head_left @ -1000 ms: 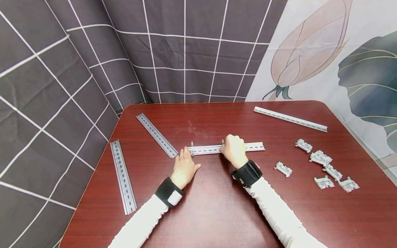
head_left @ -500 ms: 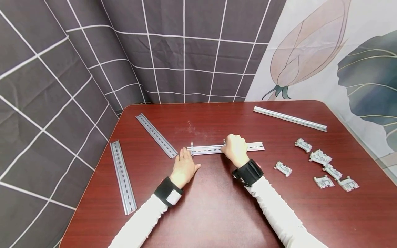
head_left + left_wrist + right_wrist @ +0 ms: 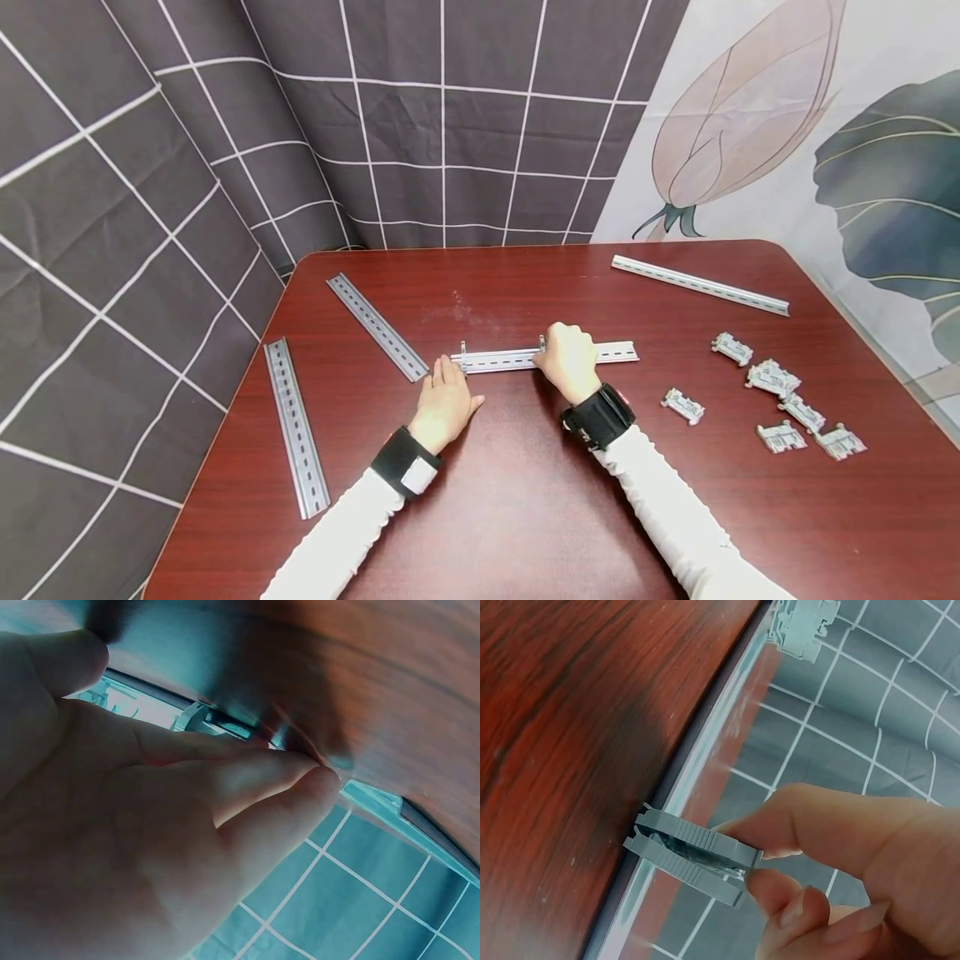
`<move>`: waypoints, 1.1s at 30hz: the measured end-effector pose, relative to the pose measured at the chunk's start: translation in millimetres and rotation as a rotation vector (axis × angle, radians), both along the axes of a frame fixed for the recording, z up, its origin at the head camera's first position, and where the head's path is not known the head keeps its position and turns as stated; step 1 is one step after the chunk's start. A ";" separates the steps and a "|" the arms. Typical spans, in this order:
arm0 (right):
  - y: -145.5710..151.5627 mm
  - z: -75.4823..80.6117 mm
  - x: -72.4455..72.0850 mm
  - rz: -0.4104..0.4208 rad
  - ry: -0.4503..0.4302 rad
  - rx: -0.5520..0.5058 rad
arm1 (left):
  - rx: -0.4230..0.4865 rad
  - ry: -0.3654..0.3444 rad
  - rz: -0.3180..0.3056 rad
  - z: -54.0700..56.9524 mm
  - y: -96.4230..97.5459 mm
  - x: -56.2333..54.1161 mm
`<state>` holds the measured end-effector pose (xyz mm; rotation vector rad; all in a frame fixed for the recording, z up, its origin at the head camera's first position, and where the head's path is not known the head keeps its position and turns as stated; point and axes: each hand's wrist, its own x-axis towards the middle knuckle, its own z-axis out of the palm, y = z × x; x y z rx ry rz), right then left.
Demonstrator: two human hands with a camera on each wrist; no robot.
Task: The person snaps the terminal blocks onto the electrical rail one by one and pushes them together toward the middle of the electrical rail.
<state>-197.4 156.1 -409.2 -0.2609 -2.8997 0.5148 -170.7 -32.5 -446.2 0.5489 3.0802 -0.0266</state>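
Observation:
A slotted metal DIN rail (image 3: pixel 497 361) lies crosswise on the table ahead of me. My left hand (image 3: pixel 442 402) is laid out with extended fingers, their tips at the rail's left end. Right by those fingertips, a thin grey terminal block (image 3: pixel 463 358) stands upright on the rail. My right hand (image 3: pixel 567 360) is curled over the middle of the rail. In the right wrist view, its thumb and fingers pinch the outer end of a second grey terminal block (image 3: pixel 694 855), whose other end sits on the rail. From above, the hand hides most of this block.
Two grey rails, one upper left (image 3: pixel 377 327) and one far left (image 3: pixel 296 429), lie on the table (image 3: pixel 510 517). A white rail (image 3: pixel 699 285) lies at the back right. Several loose terminal blocks (image 3: pixel 772 378) are scattered on the right, one (image 3: pixel 682 406) nearer my right forearm.
My right hand and the terminal block it pinches have shifted slightly to the right along the rail. The left hand has stayed in place at the rail's end.

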 end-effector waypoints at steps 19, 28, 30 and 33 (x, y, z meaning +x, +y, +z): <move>1.0 -1.2 2.3 -0.006 0.062 0.030 | 0.025 -0.009 0.004 3.7 -0.2 2.9; -20.4 -3.2 2.6 0.087 0.122 0.032 | 0.010 0.083 -0.016 1.1 -0.1 5.0; -31.0 -2.8 2.6 0.122 0.123 0.030 | 0.011 0.097 -0.017 -0.4 -0.3 5.0; -49.0 -1.0 3.2 0.191 0.098 0.026 | 0.015 0.110 -0.018 -1.3 -0.9 4.7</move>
